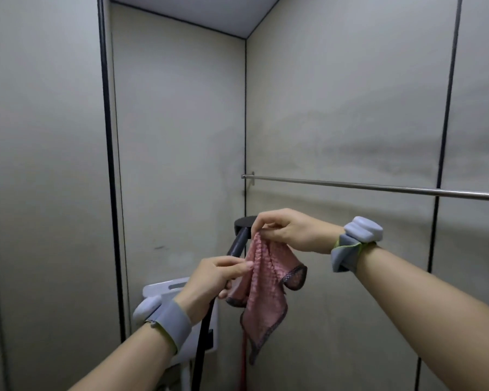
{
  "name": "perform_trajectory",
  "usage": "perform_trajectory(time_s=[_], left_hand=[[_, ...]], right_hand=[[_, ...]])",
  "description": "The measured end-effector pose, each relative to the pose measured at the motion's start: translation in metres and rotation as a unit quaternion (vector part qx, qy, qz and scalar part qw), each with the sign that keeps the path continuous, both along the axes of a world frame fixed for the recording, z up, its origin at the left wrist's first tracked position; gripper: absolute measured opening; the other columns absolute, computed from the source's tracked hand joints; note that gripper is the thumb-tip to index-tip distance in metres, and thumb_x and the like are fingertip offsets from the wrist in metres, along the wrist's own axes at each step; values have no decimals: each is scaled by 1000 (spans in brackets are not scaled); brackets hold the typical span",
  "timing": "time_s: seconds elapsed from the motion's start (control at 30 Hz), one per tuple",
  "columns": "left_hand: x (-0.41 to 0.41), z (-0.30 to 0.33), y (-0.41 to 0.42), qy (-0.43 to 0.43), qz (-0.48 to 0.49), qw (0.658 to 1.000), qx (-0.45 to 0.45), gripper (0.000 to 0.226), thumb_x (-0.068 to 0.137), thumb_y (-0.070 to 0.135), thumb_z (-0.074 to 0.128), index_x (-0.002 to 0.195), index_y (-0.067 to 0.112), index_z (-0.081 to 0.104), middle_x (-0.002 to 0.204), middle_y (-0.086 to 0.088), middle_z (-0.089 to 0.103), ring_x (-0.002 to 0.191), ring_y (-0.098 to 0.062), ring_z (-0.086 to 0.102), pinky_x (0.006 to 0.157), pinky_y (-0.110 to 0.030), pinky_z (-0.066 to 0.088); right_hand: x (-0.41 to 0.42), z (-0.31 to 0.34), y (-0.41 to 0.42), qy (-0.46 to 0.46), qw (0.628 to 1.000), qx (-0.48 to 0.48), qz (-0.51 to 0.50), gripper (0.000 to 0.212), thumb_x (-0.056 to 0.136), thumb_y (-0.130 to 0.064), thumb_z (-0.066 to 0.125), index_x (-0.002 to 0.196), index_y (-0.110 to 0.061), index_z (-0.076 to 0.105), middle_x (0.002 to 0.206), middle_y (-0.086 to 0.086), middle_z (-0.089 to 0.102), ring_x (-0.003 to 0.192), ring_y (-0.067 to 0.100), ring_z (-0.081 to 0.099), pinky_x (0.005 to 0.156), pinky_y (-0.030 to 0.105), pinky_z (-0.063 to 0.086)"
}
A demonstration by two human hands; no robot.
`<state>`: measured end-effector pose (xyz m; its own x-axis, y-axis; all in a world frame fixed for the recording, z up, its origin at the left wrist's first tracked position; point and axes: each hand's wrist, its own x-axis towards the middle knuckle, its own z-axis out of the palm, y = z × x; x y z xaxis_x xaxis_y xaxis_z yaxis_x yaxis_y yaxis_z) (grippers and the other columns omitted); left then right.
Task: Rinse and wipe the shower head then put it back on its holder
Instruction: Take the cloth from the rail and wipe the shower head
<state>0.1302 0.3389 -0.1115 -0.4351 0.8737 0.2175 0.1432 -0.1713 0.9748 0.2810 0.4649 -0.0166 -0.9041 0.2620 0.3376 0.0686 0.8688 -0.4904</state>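
The wiping step is in hand. The left hand (pixel 209 277) grips the handle of the black shower head (pixel 242 235), held up near the corner of the stall, its thumb and forefinger pinching the pink cloth (pixel 261 283). The right hand (pixel 288 231) pinches the cloth's top edge just beside the head. Next, I judge, the cloth must be wrapped over the head and rubbed. No holder shows. Open room lies right, below the towel rail (pixel 378 187); the hose (pixel 202 342) hangs down by a white fitting (pixel 164 289).
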Motion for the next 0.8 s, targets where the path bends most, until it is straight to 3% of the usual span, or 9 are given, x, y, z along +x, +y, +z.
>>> perform_trajectory(time_s=[0.13,0.23,0.33,0.43,0.53,0.63,0.7,0.77,0.8], left_hand=[[-7,0,-2,16,43,999,4,14,85,17,72,71,13,73,50,5,50,47,-11,36,40,-18,24],[-11,3,-2,27,92,995,8,20,86,16,70,66,15,69,46,8,50,42,-9,38,39,-15,27],[-15,4,0,16,124,992,21,22,87,14,68,65,15,66,48,4,52,38,-9,42,41,-19,29],[-14,5,4,-2,146,989,27,22,85,16,69,63,15,65,55,-4,55,46,-17,47,46,-25,31],[-7,0,10,-29,162,986,9,22,82,16,71,62,14,63,59,-8,54,51,-21,46,47,-27,30],[4,-15,16,-64,156,986,-5,22,82,14,71,62,14,61,61,-8,56,50,-20,48,45,-21,30],[10,-25,18,-92,158,983,-5,21,83,15,69,64,13,62,58,-7,58,45,-17,49,41,-18,31],[12,-33,17,-127,167,978,1,18,83,14,66,65,13,64,55,-5,58,41,-16,49,38,-16,33],[13,-34,16,-150,168,974,8,18,82,13,64,64,13,66,51,-3,56,37,-15,47,37,-15,33]], right_hand=[[-8,-1,3,-13,999,39,-10,13,97,-19,54,98,-26,66,99,6,70,87,15,62,80,31,50],[-3,-6,13,-92,987,116,-62,11,95,-30,57,102,-28,64,91,-5,68,82,12,61,72,24,49],[1,-21,16,-116,990,11,-80,14,89,-30,65,102,-26,66,76,-9,67,64,4,60,56,17,46],[-4,-30,18,-106,984,5,-145,13,85,-28,69,94,-19,69,78,-4,68,67,10,62,59,22,49],[-18,-50,11,-35,968,-64,-242,17,87,-28,63,80,-13,65,66,2,60,53,15,53,48,21,41],[-41,-86,-12,81,935,-257,-232,20,90,-26,56,74,-13,55,60,6,47,49,17,43,45,22,33],[-52,-107,-27,150,902,-361,-184,18,91,-23,58,77,-11,59,67,8,56,60,20,53,54,30,42],[-54,-127,-35,205,885,-392,-141,10,92,-17,60,88,-14,68,88,10,71,82,21,66,74,37,52],[-51,-135,-37,226,887,-381,-128,11,92,-15,60,96,-18,70,99,8,72,91,18,67,84,34,53]])
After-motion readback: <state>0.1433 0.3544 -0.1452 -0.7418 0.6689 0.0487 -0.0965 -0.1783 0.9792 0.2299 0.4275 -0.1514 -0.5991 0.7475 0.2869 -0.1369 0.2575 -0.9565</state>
